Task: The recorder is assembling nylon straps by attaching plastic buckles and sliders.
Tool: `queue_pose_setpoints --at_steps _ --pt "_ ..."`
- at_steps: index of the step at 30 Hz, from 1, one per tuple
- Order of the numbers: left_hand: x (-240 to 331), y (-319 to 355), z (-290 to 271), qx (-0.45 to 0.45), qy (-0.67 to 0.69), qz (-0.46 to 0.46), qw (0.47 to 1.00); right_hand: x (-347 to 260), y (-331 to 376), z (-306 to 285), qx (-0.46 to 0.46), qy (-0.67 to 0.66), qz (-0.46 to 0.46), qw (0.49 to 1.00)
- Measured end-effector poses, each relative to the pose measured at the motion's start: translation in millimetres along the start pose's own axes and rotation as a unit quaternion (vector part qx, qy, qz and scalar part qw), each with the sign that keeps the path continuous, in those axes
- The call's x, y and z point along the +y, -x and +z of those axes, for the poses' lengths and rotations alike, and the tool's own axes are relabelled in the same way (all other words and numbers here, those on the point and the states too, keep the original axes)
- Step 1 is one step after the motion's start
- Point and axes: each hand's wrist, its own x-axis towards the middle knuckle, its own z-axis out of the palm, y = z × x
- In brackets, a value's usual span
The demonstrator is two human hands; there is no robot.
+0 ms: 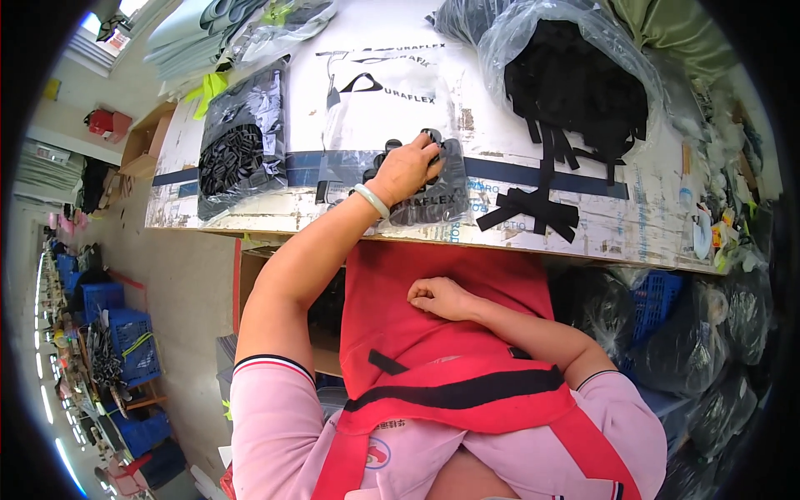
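Left hand (406,169) is out over the table (583,225), arm stretched forward, fingers curled down into a clear plastic bag of small black parts (433,187) that lies flat near the table's front edge, right on the dark blue stripe painted across the worn white top. The fingertips are buried among the black pieces at the bag's upper end, so whether they are pinching one or just pressing on them I cannot tell; the hand is bent, not spread. A pale green bangle (372,200) sits on that wrist. Right hand (437,297) is down low, off the table, closed into a loose fist against the red apron (433,350) and holding nothing that shows. Left of the working bag, well apart, lies another bag of black buckle-like parts (237,146), darker and fuller. To the right, a loose bundle of black webbing strips (533,208) rests crossed near the table edge, and behind it a big clear sack stuffed with more black strap (575,83) spills tails down toward it. Under the table on the right sits a blue plastic crate (658,300) between dark bagged goods; more blue crates (133,342) stand along the floor at far left.
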Motion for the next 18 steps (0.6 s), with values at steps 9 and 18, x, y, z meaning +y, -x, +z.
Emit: queue_pose_setpoints --at_steps 9,18 --pt "-21 30 -66 0.181 0.432 -0.314 0.826 -20 16 -3 0.042 -0.019 -0.045 0.998" --pt "81 113 -38 0.113 0.894 -0.282 0.328 -112 28 -19 0.246 0.124 -0.300 0.913"
